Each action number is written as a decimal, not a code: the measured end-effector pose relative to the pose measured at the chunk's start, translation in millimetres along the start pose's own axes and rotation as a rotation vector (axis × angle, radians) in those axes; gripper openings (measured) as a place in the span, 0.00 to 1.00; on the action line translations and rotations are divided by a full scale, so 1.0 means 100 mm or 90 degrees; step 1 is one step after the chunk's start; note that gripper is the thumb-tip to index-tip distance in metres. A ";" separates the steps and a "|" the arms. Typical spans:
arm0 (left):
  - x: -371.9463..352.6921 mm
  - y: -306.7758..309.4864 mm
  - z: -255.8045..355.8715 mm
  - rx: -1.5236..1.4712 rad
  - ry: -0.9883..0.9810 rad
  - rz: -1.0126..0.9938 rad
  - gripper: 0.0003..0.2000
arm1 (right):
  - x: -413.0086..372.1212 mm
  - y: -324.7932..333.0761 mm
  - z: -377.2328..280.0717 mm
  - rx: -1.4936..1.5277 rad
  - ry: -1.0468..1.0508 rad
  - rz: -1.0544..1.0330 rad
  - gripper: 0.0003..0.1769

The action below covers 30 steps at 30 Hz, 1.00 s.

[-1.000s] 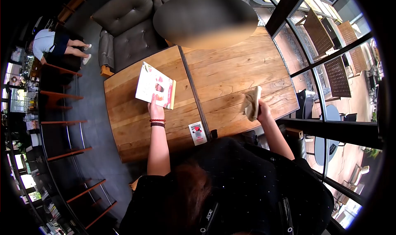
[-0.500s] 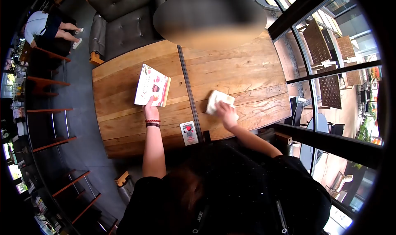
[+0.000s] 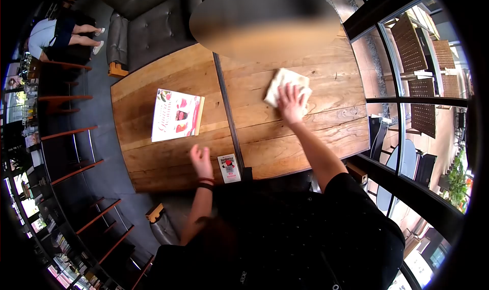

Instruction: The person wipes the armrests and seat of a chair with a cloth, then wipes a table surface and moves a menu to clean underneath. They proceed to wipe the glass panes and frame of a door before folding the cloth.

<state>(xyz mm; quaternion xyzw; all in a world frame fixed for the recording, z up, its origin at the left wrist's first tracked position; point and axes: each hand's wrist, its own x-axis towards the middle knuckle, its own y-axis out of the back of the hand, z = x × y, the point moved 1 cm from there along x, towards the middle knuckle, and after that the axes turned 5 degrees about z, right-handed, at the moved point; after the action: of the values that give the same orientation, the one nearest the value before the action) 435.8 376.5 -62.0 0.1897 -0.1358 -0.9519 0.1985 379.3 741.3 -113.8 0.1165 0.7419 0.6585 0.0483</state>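
My right hand [image 3: 290, 102] presses on a pale folded cloth [image 3: 279, 81] on the right part of the wooden table [image 3: 249, 152]. Its fingers lie over the cloth, gripping it against the wood. My left hand [image 3: 200, 160], with red and dark bracelets on the wrist, is held near the front of the left part, fingers apart and holding nothing. Beyond it a white menu stand [image 3: 175, 115] with pink and red pictures rests on the table. Just right of my left hand lies a small printed card [image 3: 229, 168].
A dark seam [image 3: 226, 99] divides the tabletop. A dark tufted sofa [image 3: 153, 35] stands behind it. At the far left a person [image 3: 56, 35] leans beside high stools [image 3: 69, 133]. Glass windows with dark frames [image 3: 423, 100] run along the right. A blurred oval hides the table's far side.
My left hand has let go of the menu stand and drawn back toward me. The stand sits slightly further left. My right hand and the cloth have moved away from me and rightward.
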 end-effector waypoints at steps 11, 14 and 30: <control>0.29 -1.88 0.56 0.675 -0.461 -0.359 0.53 | 0.36 -0.26 1.03 0.008 -0.263 0.122 0.26; 0.27 -1.96 0.62 0.750 -0.414 -0.405 0.58 | 0.74 -0.22 0.41 -0.015 -0.051 0.041 0.27; 0.29 -2.08 0.75 0.863 -0.312 -0.462 0.61 | 3.10 -0.34 -0.80 0.093 0.243 -0.001 0.20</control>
<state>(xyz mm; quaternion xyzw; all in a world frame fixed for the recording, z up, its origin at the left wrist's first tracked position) 312.1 562.0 -73.8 0.0869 -0.6534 -0.6821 -0.3166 57.7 733.6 -111.6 -0.0082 0.7835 0.6130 -0.1012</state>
